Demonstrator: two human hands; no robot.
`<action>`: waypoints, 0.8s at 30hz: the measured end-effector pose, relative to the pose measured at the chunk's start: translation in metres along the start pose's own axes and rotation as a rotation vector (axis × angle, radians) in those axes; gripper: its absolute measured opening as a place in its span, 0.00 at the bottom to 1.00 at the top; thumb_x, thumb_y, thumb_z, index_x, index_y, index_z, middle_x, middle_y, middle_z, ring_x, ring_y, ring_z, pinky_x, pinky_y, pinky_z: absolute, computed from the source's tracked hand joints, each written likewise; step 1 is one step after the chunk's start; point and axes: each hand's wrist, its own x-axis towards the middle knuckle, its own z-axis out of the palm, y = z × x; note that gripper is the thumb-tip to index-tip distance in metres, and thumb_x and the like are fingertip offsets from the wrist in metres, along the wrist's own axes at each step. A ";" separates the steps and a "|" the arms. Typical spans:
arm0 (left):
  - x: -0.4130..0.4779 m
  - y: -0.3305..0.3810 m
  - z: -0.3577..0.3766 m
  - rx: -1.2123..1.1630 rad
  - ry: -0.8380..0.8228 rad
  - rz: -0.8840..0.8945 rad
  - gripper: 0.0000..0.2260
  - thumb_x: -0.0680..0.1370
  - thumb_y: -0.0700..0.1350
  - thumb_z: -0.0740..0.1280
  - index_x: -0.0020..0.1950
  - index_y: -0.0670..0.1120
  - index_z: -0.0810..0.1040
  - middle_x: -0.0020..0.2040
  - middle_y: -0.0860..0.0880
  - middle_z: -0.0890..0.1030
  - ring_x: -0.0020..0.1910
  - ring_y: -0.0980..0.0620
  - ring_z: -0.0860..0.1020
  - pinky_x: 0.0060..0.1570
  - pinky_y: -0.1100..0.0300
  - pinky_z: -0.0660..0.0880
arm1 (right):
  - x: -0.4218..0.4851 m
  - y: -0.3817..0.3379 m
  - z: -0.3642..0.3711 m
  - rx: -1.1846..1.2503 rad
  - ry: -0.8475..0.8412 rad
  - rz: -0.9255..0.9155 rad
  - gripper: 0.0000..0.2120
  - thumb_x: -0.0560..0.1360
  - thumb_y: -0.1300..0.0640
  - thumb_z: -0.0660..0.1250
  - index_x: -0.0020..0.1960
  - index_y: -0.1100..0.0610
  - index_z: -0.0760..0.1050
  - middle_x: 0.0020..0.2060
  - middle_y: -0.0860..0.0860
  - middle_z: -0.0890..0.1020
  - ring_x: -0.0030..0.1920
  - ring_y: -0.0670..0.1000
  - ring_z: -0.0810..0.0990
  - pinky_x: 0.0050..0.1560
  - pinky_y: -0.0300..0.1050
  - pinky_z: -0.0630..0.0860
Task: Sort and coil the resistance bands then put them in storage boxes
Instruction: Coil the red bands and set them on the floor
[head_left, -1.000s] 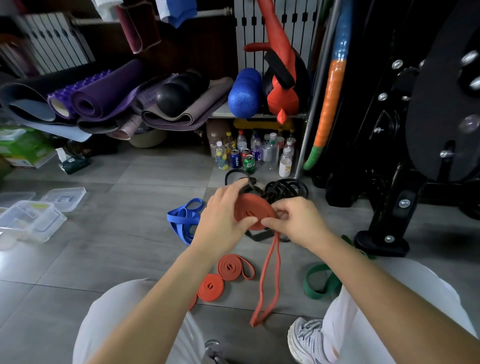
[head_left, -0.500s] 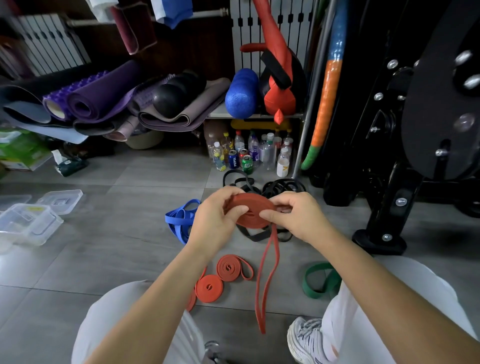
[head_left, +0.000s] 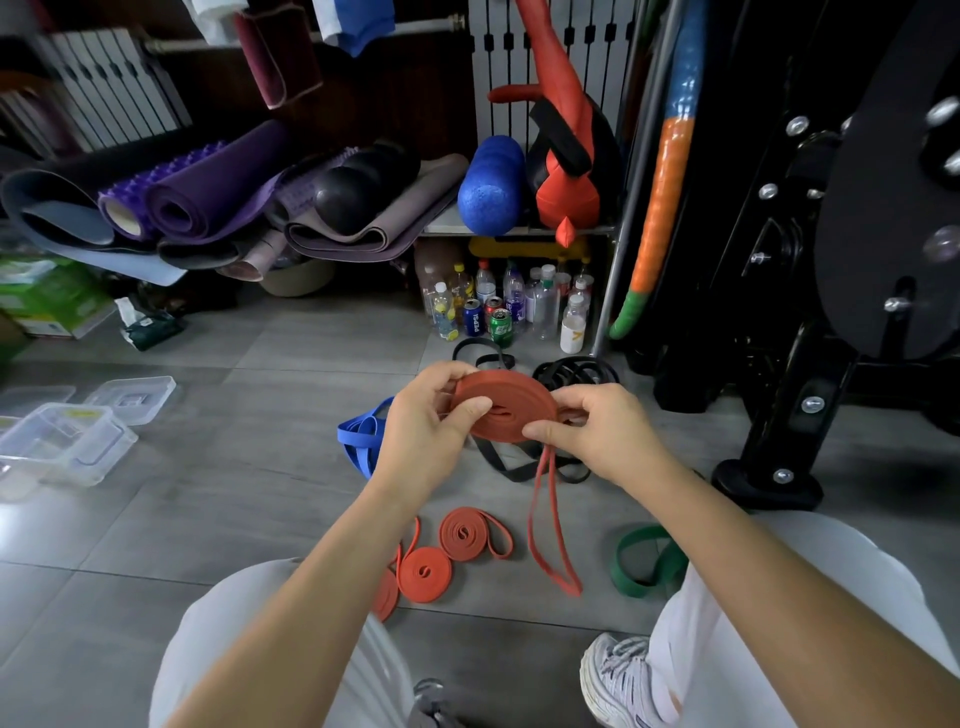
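A grey tiled floor (head_left: 208, 519) carries everything. Along its right edge stands a black exercise machine (head_left: 795, 400), and rolled mats (head_left: 208, 202) are piled along its far edge. Clear storage boxes (head_left: 62, 441) sit near the left edge, one lid (head_left: 132, 397) lying just beside them. Towards the middle of the floor lie a tangle of black bands (head_left: 576, 371), a blue band (head_left: 358, 436) and, nearer the person's right knee, a green band (head_left: 644, 564). Two coiled orange bands (head_left: 425, 571) rest on the floor between the knees.

The orange band (head_left: 511, 410) being coiled is held in the air above the black bands, mostly wound into a flat disc, its loose loop hanging down towards the floor. The left hand (head_left: 426, 431) has its grip closed on the disc, thumb across the face. The right hand (head_left: 602, 431) pinches the disc's opposite edge where the loose loop leaves it.
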 end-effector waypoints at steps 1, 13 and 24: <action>0.000 0.001 0.000 -0.036 0.006 -0.017 0.14 0.74 0.35 0.69 0.45 0.56 0.75 0.40 0.58 0.81 0.40 0.59 0.81 0.42 0.65 0.79 | 0.000 0.000 0.000 0.045 -0.008 0.011 0.07 0.67 0.55 0.76 0.42 0.45 0.81 0.38 0.45 0.85 0.40 0.44 0.83 0.46 0.43 0.80; -0.002 -0.009 0.007 0.163 -0.005 -0.103 0.20 0.74 0.43 0.71 0.63 0.50 0.68 0.60 0.52 0.73 0.55 0.55 0.74 0.54 0.59 0.75 | 0.001 0.003 -0.001 0.145 0.034 0.057 0.12 0.68 0.62 0.75 0.40 0.44 0.80 0.33 0.40 0.83 0.37 0.41 0.83 0.40 0.35 0.79; -0.009 -0.011 0.011 0.616 -0.213 0.294 0.13 0.79 0.49 0.63 0.62 0.49 0.77 0.56 0.52 0.81 0.54 0.52 0.78 0.53 0.57 0.74 | -0.004 0.003 0.004 -0.236 -0.088 0.049 0.05 0.67 0.55 0.75 0.42 0.50 0.83 0.28 0.43 0.79 0.31 0.42 0.78 0.41 0.47 0.80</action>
